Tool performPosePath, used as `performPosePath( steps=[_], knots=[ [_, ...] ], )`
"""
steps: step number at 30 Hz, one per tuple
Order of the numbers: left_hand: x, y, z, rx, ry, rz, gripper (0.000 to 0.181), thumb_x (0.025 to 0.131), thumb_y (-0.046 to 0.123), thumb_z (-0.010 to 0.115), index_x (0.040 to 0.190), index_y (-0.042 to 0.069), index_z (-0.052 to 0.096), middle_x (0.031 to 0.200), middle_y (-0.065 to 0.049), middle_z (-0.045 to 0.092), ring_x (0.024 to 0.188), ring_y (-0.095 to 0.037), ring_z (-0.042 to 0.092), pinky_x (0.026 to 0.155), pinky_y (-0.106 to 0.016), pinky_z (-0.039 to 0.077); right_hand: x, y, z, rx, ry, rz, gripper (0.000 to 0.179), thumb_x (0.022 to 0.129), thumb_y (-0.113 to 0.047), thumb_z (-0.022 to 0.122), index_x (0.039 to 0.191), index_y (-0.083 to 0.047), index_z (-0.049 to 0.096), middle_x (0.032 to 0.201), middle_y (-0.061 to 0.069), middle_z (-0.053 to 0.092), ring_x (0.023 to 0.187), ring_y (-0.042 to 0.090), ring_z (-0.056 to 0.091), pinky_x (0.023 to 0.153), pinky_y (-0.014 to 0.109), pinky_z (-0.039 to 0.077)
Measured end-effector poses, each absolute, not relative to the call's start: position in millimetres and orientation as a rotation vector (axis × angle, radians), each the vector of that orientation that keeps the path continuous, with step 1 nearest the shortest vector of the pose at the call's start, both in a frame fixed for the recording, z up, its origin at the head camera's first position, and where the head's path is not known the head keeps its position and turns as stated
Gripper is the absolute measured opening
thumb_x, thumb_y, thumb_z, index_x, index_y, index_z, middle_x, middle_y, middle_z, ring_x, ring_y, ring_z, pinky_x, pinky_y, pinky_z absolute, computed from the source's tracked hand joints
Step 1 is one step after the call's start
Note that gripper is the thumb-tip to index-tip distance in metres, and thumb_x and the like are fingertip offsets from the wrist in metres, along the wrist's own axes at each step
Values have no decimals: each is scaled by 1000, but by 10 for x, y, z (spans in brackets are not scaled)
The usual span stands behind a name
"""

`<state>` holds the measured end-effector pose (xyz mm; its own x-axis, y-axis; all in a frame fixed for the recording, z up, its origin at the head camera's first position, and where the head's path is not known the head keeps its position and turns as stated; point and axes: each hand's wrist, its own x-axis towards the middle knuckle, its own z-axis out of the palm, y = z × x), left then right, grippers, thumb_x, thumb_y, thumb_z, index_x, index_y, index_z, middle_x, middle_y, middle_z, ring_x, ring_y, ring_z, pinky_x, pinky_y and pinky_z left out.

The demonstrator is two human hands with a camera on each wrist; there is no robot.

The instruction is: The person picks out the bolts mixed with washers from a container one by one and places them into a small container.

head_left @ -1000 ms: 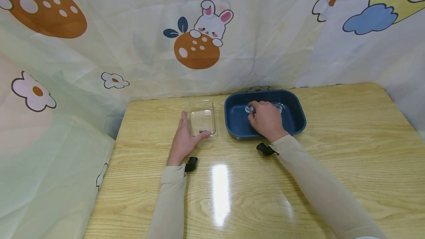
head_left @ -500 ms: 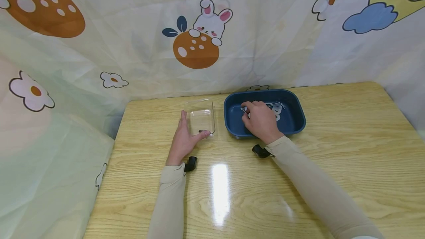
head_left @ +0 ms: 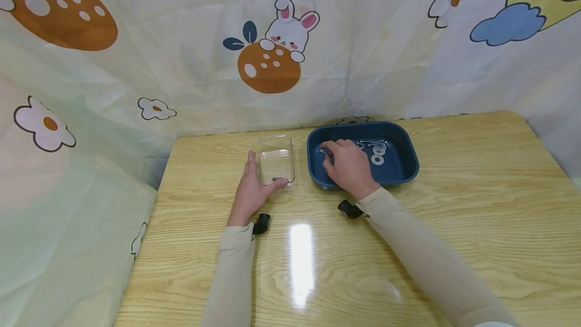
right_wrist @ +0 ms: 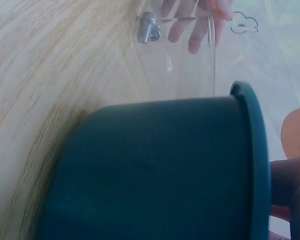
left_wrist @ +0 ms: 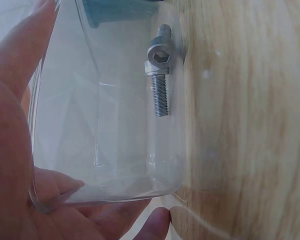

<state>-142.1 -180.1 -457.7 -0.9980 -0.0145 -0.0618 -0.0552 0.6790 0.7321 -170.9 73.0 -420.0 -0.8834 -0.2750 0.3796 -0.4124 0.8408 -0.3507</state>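
Observation:
A clear plastic box stands on the table, and my left hand holds it at its near left corner, thumb along the near side. Inside the box lie two socket-head bolts, close together. To the right is a dark blue tray containing washers and several bolts. Over the tray's left part, my right hand pinches a small silvery bolt between thumb and index finger. Most of that bolt is covered by the fingers. The tray wall blocks it in the right wrist view.
The wooden table runs to a patterned cloth behind and at the left. The tray's raised rim stands between the right hand and the clear box, with a narrow strip of table between both containers.
My right hand has shifted left within the tray, carrying the small bolt and uncovering washers and bolts behind it. The left hand and clear box have stayed put.

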Motion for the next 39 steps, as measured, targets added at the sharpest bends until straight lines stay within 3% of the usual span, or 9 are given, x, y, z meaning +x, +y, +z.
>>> performPosePath(
  steps=[20, 28, 39],
  knots=[
    [-1411, -1788, -4553, -48, 2820, 1275, 125, 64, 68, 69, 150, 16, -6, 155, -1, 6, 139, -27, 12, 109, -48, 21, -1658, 492, -4154, 611, -2659, 636, 22, 85, -14, 62, 106, -14, 69, 88, 3, 64, 79, 21, 55, 49, 31, 46],
    [-1410, -1788, -4531, -40, 2821, 1267, 123, 67, 65, 70, 149, 15, -7, 155, -2, 6, 139, -28, 13, 108, -49, 22, -1648, 371, -4153, 655, -2613, 608, 21, 85, -14, 62, 103, -14, 71, 85, 3, 64, 76, 19, 54, 61, 30, 48],
    [-1416, -1786, -4548, -42, 2830, 1262, 124, 66, 67, 69, 149, 15, -7, 155, -2, 8, 139, -26, 13, 109, -47, 22, -1633, 256, -4178, 702, -2643, 617, 23, 84, -15, 65, 106, -15, 71, 86, 2, 62, 79, 18, 53, 61, 28, 49]
  ],
)
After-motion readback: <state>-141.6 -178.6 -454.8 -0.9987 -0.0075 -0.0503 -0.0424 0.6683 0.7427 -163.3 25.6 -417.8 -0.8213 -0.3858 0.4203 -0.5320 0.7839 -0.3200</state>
